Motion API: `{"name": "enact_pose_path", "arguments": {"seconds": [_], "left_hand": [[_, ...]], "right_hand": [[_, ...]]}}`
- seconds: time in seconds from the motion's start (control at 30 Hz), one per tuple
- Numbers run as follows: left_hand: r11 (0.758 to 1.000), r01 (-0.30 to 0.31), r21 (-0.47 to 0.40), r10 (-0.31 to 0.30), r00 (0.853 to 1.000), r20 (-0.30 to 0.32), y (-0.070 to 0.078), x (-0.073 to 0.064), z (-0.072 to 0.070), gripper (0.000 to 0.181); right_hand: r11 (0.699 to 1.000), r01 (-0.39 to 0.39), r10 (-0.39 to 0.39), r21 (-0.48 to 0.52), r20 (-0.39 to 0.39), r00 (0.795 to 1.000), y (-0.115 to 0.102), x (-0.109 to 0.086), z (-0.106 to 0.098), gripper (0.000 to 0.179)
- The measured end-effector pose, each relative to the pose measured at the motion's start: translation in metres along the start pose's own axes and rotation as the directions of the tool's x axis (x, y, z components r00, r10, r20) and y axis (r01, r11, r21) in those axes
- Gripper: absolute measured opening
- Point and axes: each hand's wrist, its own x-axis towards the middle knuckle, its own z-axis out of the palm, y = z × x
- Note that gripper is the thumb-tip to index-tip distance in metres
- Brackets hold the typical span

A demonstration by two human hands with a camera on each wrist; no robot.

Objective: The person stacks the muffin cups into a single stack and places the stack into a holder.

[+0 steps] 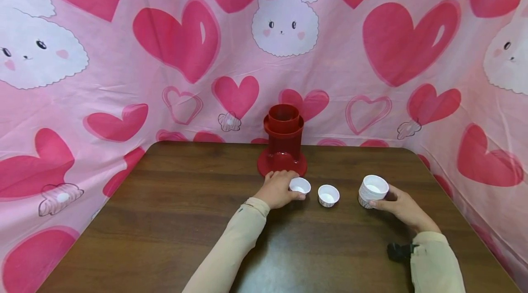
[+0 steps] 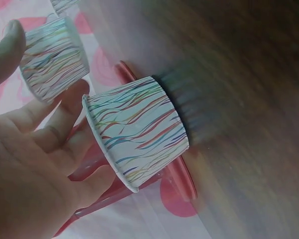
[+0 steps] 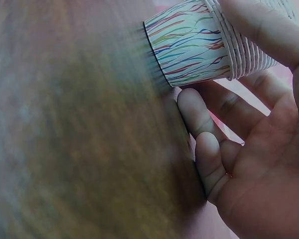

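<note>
My left hand point(image 1: 281, 190) pinches a small white paper cup point(image 1: 299, 185) between thumb and fingers, its mouth facing up. In the left wrist view this cup point(image 2: 55, 59) shows wavy coloured stripes and appears raised off the table. Another striped cup point(image 2: 137, 134) stands on the table below that palm; in the head view I cannot make it out. A single cup point(image 1: 328, 196) stands upright to the right of the left hand. At the right, my right hand point(image 1: 406, 208) grips a stack of nested cups point(image 1: 373, 190). Several rims show on the stack point(image 3: 234, 42).
Behind the left hand, a red stand point(image 1: 284, 139) with a round base and an open tube on top stands near the table's back edge. The brown wooden table point(image 1: 173, 219) meets a pink heart-printed cloth point(image 1: 235, 50). A black device point(image 1: 400, 251) sits at the right wrist.
</note>
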Motion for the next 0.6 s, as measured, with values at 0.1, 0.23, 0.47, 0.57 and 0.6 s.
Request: {"name": "enact_pose_path", "arguments": {"seconds": [0.1, 0.23, 0.47, 0.57, 0.6], "left_hand": [[0.999, 0.0, -0.041, -0.001, 1.0, -0.027, 0.0002, 0.0006, -0.0014, 0.063], [0.995, -0.011, -0.098, 0.005, 0.998, -0.066, 0.0012, 0.0007, -0.0031, 0.062], [0.986, -0.028, -0.167, 0.013, 0.996, -0.089, 0.0054, 0.0006, -0.0065, 0.06], [0.978, -0.023, -0.208, 0.004, 0.996, -0.09, 0.0073, 0.0011, -0.0067, 0.059], [0.975, -0.021, -0.221, 0.001, 0.996, -0.092, 0.0079, 0.0014, -0.0066, 0.058]], "right_hand": [[1.0, 0.02, -0.02, -0.013, -0.004, 1.0, 0.0004, -0.0007, 0.0, 0.083], [0.998, 0.054, -0.055, -0.04, -0.017, 0.998, 0.0008, -0.0014, 0.0003, 0.08], [0.996, 0.075, -0.076, -0.04, -0.025, 0.997, -0.0014, -0.0029, 0.0007, 0.077], [0.997, 0.069, -0.069, -0.035, -0.022, 0.997, -0.0019, -0.0029, 0.0009, 0.077], [0.997, 0.069, -0.069, -0.037, -0.022, 0.997, -0.0019, -0.0028, 0.0009, 0.078]]}}
